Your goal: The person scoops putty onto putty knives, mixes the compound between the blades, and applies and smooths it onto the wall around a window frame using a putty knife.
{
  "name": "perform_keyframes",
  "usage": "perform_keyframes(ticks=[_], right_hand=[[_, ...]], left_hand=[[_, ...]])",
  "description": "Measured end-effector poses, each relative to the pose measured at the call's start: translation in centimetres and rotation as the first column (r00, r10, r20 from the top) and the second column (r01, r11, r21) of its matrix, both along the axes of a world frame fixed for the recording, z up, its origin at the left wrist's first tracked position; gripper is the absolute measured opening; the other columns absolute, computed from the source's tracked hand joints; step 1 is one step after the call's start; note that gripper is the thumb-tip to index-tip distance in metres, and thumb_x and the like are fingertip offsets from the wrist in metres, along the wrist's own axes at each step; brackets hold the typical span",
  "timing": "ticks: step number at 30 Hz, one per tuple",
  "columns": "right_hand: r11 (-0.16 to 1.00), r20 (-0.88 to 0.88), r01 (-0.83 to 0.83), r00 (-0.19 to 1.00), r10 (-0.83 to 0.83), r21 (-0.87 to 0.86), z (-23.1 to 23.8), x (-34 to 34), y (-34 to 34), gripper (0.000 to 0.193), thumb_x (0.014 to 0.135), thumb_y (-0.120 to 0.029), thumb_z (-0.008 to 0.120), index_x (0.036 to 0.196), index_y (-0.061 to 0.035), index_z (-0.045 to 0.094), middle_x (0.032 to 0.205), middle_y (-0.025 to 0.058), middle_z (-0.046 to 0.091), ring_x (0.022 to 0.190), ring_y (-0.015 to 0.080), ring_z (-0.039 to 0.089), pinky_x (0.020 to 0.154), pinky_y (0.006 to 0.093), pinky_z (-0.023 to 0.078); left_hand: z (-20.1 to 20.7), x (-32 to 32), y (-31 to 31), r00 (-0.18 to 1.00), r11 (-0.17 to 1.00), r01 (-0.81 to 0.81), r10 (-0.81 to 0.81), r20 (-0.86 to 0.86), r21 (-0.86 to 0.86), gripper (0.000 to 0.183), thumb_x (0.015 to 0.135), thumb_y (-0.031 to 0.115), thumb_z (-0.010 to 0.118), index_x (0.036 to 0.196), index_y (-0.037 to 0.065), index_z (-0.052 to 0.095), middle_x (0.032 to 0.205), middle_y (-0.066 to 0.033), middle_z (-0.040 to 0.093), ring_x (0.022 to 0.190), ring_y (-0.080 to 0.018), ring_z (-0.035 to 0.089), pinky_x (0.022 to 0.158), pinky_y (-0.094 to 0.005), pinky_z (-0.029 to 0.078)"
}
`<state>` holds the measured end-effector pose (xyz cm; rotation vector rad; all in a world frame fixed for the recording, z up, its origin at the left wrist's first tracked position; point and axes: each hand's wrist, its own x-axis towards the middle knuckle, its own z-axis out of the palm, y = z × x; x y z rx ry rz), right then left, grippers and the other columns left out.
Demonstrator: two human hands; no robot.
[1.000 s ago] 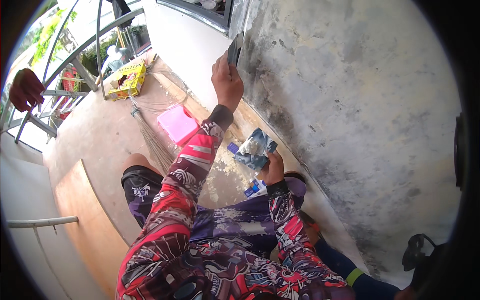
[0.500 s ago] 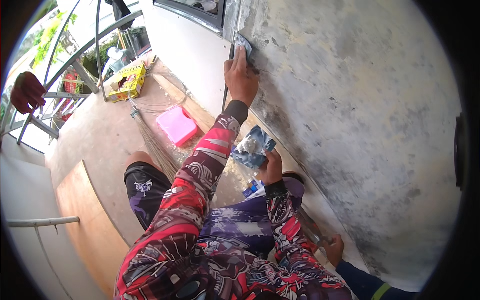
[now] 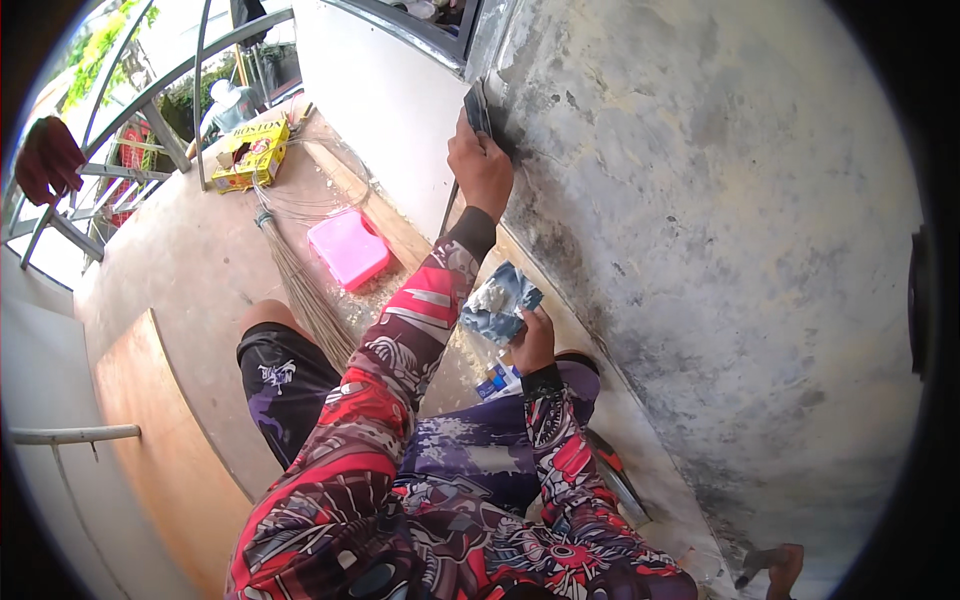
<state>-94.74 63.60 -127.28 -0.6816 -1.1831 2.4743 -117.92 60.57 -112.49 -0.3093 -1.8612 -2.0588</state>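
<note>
My left hand (image 3: 481, 165) is raised to the corner where the white panel meets the grey wall (image 3: 720, 230). Its fingers grip a flat dark spreader (image 3: 478, 108), seen nearly edge-on against the corner. Lower down, close to my knees, my right hand (image 3: 533, 342) is closed on the edge of a blue-grey plate (image 3: 483, 323). White putty (image 3: 492, 297) lies in a lump on that plate and is smeared over it. The wall is patchy, with dark stains low along its base.
A pink case (image 3: 348, 248), a straw broom (image 3: 295, 275) and a yellow box (image 3: 252, 157) lie on the floor. A blue-and-white packet (image 3: 499, 381) is by my right knee. Another person's hand (image 3: 785, 570) is at lower right, near a red-and-grey tool (image 3: 618, 480). A plywood sheet (image 3: 165, 400) stands left.
My left hand has come slightly down, and the spreader has turned from showing its face to nearly edge-on. The other person's hand has moved away from the red-and-grey tool toward the lower right.
</note>
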Motion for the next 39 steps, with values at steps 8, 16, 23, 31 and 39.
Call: perform_keyframes(ticks=[8,16,23,31,39], right_hand=[[0.988,0.025,0.013,1.000,-0.017,0.153,-0.2,0.5,-0.5,0.025,0.096,-0.010,0.048,0.117,0.0001,0.057,0.110,0.0112,0.063,0.101,0.0223,0.066,0.089,0.0358,0.055],[0.996,0.001,0.070,0.998,-0.070,-0.059,0.1,0.4,-0.4,0.027,0.096,-0.010,0.048,0.120,-0.0023,0.058,0.106,0.0087,0.068,0.088,0.0194,0.070,0.070,0.0334,0.060],[0.983,-0.055,0.067,0.997,-0.059,0.168,-0.7,0.6,0.4,0.027,0.095,-0.008,0.048,0.120,-0.0022,0.058,0.106,0.0092,0.068,0.090,0.0201,0.070,0.071,0.0329,0.060],[0.989,-0.103,0.024,0.995,-0.009,0.149,-0.9,1.1,0.7,0.027,0.083,0.010,0.060,0.110,0.0065,0.061,0.112,0.0133,0.062,0.102,0.0236,0.066,0.086,0.0347,0.055],[0.996,0.010,0.078,0.997,-0.078,-0.039,1.5,0.8,-0.8,0.025,0.095,-0.009,0.048,0.116,-0.0026,0.059,0.104,0.0083,0.067,0.087,0.0188,0.070,0.068,0.0325,0.059]], left_hand=[[4.7,0.9,0.7,1.000,0.985,-0.009,0.005,-0.024,-0.171,0.049,0.087,0.001,0.048,0.136,-0.003,0.050,0.093,-0.0239,0.062,0.099,-0.0366,0.055,0.088,-0.0434,0.045],[4.0,3.4,0.1,0.942,0.993,-0.078,0.046,-0.332,-0.084,0.045,0.088,-0.001,0.049,0.133,0.003,0.055,0.091,-0.0208,0.065,0.096,-0.0390,0.059,0.083,-0.0451,0.048],[2.0,-1.1,0.0,0.905,0.973,-0.202,0.140,-0.402,-0.115,0.052,0.083,-0.008,0.050,0.134,0.000,0.051,0.107,-0.0173,0.065,0.096,-0.0354,0.054,0.085,-0.0415,0.046],[4.8,-0.7,4.4,0.865,0.899,-0.374,0.250,-0.434,-0.228,0.053,0.086,0.003,0.052,0.139,0.001,0.048,0.134,-0.0180,0.058,0.113,-0.0324,0.051,0.096,-0.0482,0.038],[1.1,1.6,0.7,0.864,0.959,-0.116,-0.031,-0.502,-0.259,0.061,0.078,-0.004,0.051,0.139,0.002,0.049,0.133,-0.0175,0.058,0.109,-0.0351,0.054,0.095,-0.0438,0.042]])
